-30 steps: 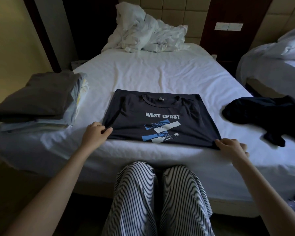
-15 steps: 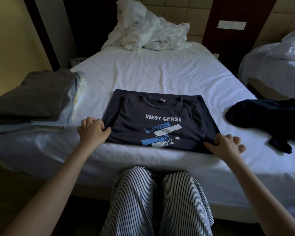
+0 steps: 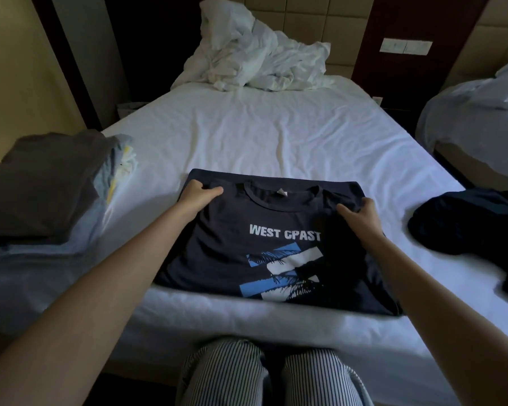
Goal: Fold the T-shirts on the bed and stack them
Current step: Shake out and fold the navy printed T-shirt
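The white bed (image 3: 247,136) fills the middle of the frame, and the navy T-shirt (image 3: 270,253) lies flat on its near edge at lower centre, print up, in the same spot as 1 second ago. What has changed is the grip. Both hands have left the hem corners near the bottom of the shirt and reached up to its shoulders. That suggests the sides are already tucked in and the next fold brings the top half down over the print, or the hem up to meet it. The collar points toward the top of the frame and the hem toward the bottom. The shirt's long axis seems to run bottom to top, leaning slightly left. The stack of folded shirts (image 3: 41,183) waits at middle left, well apart. 1 dark loose garment (image 3: 467,224) lies crumpled at middle right, not yet folded. The left hand (image 3: 198,197) pinches the left shoulder with curled fingers and thumb, and the right hand (image 3: 361,213) grips the right shoulder likewise.
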{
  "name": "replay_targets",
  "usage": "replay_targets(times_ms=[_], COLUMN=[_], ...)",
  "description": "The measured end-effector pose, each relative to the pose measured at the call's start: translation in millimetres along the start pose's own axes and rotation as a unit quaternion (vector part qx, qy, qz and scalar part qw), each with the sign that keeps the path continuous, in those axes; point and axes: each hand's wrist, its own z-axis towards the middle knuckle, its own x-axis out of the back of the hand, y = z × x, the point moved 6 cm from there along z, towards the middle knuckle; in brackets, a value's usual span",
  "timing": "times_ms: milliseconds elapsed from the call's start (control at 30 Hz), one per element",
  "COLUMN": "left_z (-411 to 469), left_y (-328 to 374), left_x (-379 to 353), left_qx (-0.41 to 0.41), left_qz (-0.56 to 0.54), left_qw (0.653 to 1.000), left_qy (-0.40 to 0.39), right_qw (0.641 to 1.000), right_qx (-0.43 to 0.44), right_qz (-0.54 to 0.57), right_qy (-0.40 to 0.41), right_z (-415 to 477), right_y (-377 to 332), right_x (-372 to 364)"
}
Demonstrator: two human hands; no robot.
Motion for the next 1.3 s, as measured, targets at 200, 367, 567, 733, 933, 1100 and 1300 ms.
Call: replay_targets(times_ms=[200,367,567,733,933,1100,1300], left_z=[28.4,28.7,10.3,-51.1,-64.9,-86.6,-95.8], left_y=[11.2,6.4,39.3,42.6,17.0,-8.3,-3.9], left_x=[-2.6,11.8,-11.8,-86.7,-98.0,-73.1,-68.9], left_qx=[-0.098,-0.1,-0.112,-0.274,-0.225,-0.192,-0.225], left_qz=[-0.015,-0.023,0.315,0.431,0.472,0.459,0.428], left_qw=[0.992,0.978,0.935,0.859,0.848,0.866,0.875], left_qy=[0.072,0.18,0.122,-0.039,-0.083,-0.04,-0.007], right_qw=[0.993,0.987,0.951,0.901,0.89,0.867,0.907], right_qx=[0.108,0.161,0.148,0.262,0.224,0.276,0.328], right_qz=[-0.044,0.005,-0.267,-0.345,-0.384,-0.398,-0.263], right_qy=[-0.019,0.018,0.041,-0.033,-0.102,-0.117,-0.016], right_z=[42.2,58.0,36.2,-59.9,-69.2,-98.0,-137.7], right_y=[-24.2,-39.9,-45.2,-51.1,-24.4,-16.0,-32.1], right_x=[-15.3,-12.5,-27.0,-66.8,-81.9,-73.1,-58.4])
